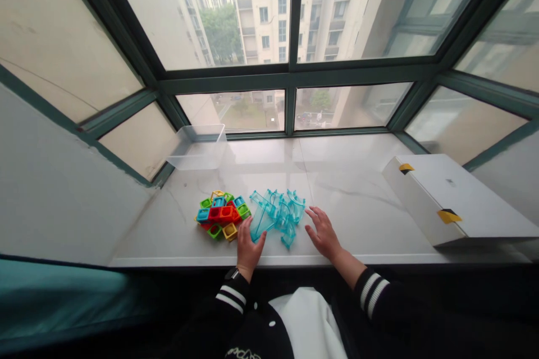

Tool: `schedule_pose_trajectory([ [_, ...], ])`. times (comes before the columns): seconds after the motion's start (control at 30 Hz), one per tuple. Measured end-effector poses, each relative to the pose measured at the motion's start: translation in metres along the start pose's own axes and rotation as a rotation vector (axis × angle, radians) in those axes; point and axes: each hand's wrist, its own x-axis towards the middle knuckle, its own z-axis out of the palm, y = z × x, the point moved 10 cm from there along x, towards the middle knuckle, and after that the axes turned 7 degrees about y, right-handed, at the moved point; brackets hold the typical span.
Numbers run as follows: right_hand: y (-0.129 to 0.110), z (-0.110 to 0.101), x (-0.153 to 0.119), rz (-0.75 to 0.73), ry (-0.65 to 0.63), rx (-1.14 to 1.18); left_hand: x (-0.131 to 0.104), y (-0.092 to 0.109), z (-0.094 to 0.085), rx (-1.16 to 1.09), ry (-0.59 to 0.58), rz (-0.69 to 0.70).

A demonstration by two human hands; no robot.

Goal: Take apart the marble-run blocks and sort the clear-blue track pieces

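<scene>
A heap of translucent blue plastic pieces [281,212], some curved like track parts, lies on the white sill between my hands. To its left is a pile of hollow square toy blocks [222,213] in red, green, yellow and blue. My left hand [249,243] rests between the two piles, thumb and fingers apart, at the near left edge of the blue pieces; whether it touches them I cannot tell. My right hand [323,234] is just right of the blue heap, fingers spread, with nothing in it.
A clear plastic bin [197,148] stands at the back left by the window. On the right lies a white box [471,196] with yellow-and-black tape tabs. The sill [357,247] ends at a front edge close to my body; window frames [290,79] bound the back.
</scene>
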Motion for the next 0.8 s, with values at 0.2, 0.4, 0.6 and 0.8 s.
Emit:
schedule_pose_trajectory([
  [0.2, 0.035, -0.028, -0.057, 0.093, 0.072, -0.006, 0.0, -0.004, -0.002, -0.008, 0.008, -0.023],
  [0.4, 0.026, -0.019, -0.053, 0.078, 0.019, -0.081, -0.001, -0.005, 0.001, 0.005, 0.01, -0.011],
  [0.6, 0.026, -0.019, -0.053, 0.077, 0.012, -0.073, -0.001, -0.004, 0.003, 0.018, 0.007, -0.002],
  [0.8, 0.033, -0.019, -0.053, 0.119, 0.036, -0.023, 0.0, -0.002, 0.002, 0.014, 0.008, 0.007],
])
